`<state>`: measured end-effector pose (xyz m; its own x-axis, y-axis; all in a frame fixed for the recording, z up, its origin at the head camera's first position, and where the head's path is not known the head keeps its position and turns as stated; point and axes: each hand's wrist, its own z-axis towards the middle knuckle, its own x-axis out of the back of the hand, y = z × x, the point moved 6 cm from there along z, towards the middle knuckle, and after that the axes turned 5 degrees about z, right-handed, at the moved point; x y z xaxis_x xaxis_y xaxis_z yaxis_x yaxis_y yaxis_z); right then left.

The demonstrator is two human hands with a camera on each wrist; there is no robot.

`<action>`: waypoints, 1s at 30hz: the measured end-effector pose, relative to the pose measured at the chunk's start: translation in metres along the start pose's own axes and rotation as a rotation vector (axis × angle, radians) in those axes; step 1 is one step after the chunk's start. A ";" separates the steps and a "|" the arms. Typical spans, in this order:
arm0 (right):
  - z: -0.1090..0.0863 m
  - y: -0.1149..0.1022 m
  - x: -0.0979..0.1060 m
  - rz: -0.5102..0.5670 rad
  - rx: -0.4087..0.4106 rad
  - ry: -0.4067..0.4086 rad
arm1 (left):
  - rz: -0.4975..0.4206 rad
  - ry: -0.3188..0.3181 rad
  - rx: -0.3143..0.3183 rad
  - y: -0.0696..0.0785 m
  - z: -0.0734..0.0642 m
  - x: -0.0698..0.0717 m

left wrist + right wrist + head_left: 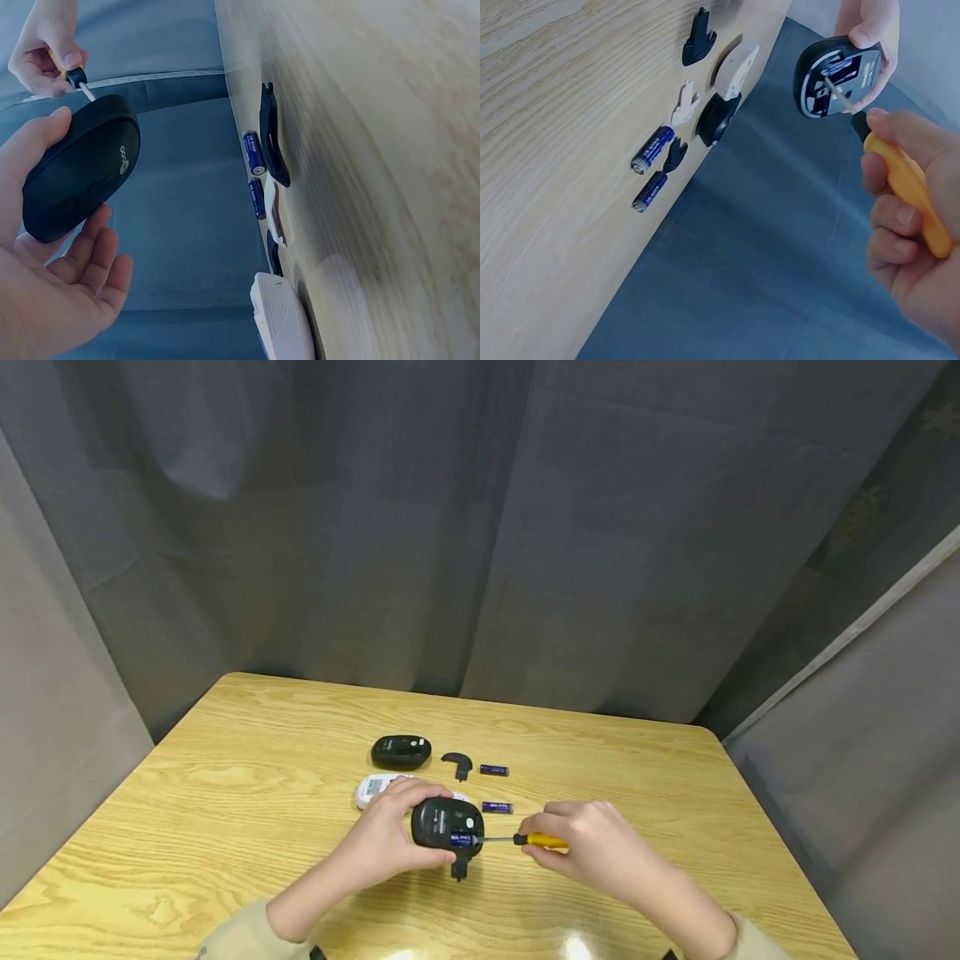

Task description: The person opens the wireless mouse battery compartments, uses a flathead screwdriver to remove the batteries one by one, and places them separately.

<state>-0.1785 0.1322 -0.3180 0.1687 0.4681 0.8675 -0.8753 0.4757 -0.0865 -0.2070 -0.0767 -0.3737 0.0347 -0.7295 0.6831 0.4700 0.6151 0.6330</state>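
Observation:
My left hand (393, 831) holds a black computer mouse (429, 820) above the table, its underside turned up in the head view. A blue battery (462, 840) sits in its uncovered battery slot. Between thumb and fingers, my right hand (600, 843) grips a screwdriver (904, 184) with a yellow handle and black collar. The thin metal shaft points left, its tip at the battery's end in the slot. In the left wrist view the mouse's smooth top faces the camera, and the battery is hidden.
On the wooden table (247, 777) behind lie another black mouse (401, 753), a white mouse (737, 67), a black battery cover (457, 762), a white cover (685, 103) and two blue batteries (494, 770). Another black cover (698, 43) lies near the held mouse. Grey curtains (375, 527) hang beyond.

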 end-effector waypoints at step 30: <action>-0.004 0.020 0.000 0.188 0.033 0.093 | -0.227 0.032 0.033 -0.012 0.001 0.000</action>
<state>-0.1942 0.1450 -0.3222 0.0405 0.6139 0.7884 -0.9095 0.3494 -0.2254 -0.2132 -0.0841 -0.3811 -0.0402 -0.8593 0.5098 0.4396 0.4430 0.7813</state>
